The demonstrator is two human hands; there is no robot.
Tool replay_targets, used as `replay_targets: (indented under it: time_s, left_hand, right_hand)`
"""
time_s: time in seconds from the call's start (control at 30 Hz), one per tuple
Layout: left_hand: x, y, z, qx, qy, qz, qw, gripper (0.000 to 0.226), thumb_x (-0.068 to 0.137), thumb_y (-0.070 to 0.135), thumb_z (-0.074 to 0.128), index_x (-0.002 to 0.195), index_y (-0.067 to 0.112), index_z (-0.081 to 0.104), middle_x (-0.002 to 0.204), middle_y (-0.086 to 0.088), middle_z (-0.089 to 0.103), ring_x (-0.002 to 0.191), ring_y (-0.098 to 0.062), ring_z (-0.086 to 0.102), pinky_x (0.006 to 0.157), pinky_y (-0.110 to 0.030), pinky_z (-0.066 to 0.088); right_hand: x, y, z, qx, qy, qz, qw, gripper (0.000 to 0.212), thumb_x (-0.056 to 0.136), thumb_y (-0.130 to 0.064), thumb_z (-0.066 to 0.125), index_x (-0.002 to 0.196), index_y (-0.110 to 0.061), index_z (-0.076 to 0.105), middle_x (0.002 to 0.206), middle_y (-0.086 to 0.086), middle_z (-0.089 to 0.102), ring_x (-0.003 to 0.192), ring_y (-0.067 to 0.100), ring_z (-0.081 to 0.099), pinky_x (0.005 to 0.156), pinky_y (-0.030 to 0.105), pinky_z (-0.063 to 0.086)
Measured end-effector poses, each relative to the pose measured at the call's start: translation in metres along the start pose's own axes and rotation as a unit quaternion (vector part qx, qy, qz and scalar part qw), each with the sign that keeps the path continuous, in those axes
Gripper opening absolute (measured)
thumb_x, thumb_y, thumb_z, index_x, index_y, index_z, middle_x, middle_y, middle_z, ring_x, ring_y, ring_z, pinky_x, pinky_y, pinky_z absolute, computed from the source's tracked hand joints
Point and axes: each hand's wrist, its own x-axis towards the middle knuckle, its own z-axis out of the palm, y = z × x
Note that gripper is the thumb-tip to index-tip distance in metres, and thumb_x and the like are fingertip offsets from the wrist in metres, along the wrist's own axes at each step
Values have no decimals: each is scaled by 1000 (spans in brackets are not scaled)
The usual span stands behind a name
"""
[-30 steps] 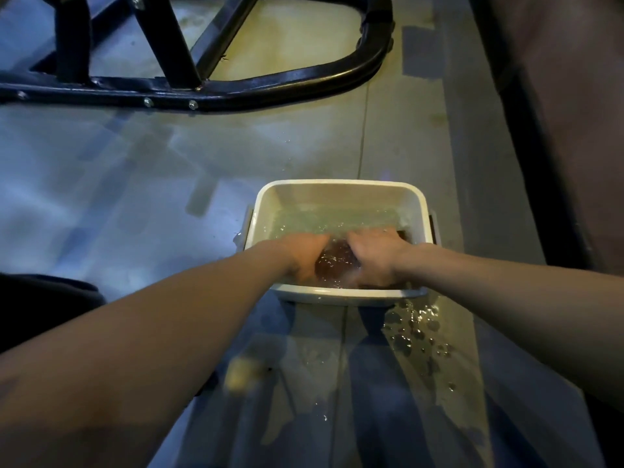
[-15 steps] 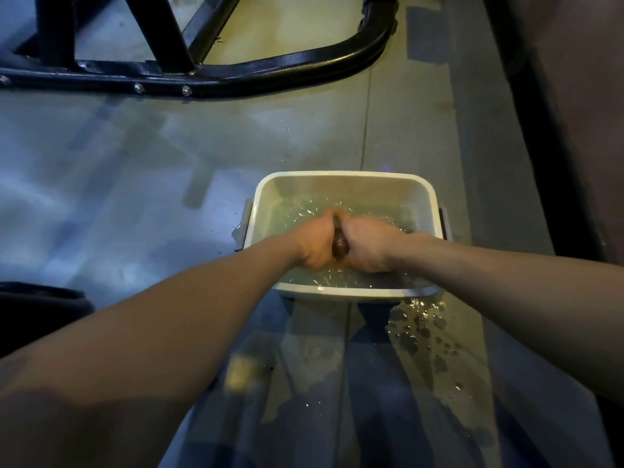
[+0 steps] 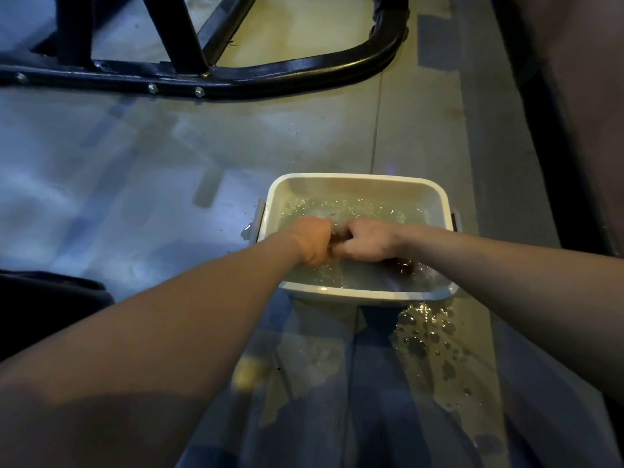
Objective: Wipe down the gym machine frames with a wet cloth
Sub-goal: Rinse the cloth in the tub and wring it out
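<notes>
Both hands down in a white tub (image 3: 358,180) of water, forearms stretched forward and converging from the lower corners. Left hand (image 3: 312,239) curled into a fist, back of the hand up, wrist slightly bent, knuckles toward the right hand (image 3: 366,243). Right hand likewise curled, thumb side toward the left, knuckles almost touching the other fist. Gripped between the two fists: a dark reddish-brown cloth (image 3: 337,238), bunched tight, only a small bit showing in the gap. More of the same dark cloth trailing under the right wrist into the water, at the near right corner of the tub (image 3: 403,265). Water (image 3: 354,211) rippled and glinting just beyond the knuckles; fingertips hidden underneath, so the exact finger lie cannot be told.

Near side of the tub, below the right forearm: splashes and drops of spilled water (image 3: 425,332) on the grey floor (image 3: 135,170). Well beyond the hands, across a stretch of floor: black tubular gym machine frame (image 3: 270,74), curved base bar with bolts, uprights rising from it. Left of the left forearm, a dark shape (image 3: 44,298) at the edge, too dim to identify.
</notes>
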Motion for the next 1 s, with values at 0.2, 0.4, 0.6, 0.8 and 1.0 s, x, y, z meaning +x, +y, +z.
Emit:
replay_targets:
  time_s: [0.2,0.4,0.6,0.8,1.0]
  left_hand:
    - [-7,-6,6,45,-26,22,998,32,97,3,56,125,20,58,121,-9,65,105,-28,62,89,-36,52]
    - [-2,-8,5,46,-14,9,999,31,94,11,62,125,18,61,111,-6,66,100,-26,63,89,-36,55]
    - [4,-10,4,-68,-62,-39,995,23,97,2,57,117,5,65,115,-10,63,101,-25,58,92,-34,50]
    - [1,-13,0,-99,-110,-51,988,22,97,2,52,117,3,62,115,-14,64,103,-30,63,85,-35,54]
    - [0,-8,0,-84,-76,-39,993,18,93,11,64,111,9,67,106,-8,66,98,-26,63,88,-34,53]
  right_hand:
    - [1,0,17,-134,-12,0,991,39,100,-7,48,139,-11,52,132,11,63,112,26,61,93,31,49]
    - [1,-3,16,-158,14,-29,987,51,100,-25,56,148,-18,40,138,11,60,118,30,59,97,33,45]
    - [9,-8,33,-232,98,-34,967,17,96,-13,56,109,-23,55,105,2,62,103,29,64,78,32,46]
    - [9,-3,21,-236,9,-60,970,27,105,-14,47,126,-15,64,120,8,66,103,28,63,93,34,48]
    - [13,-5,18,-211,12,25,977,34,93,-14,67,123,-21,54,98,1,60,98,24,61,81,30,47]
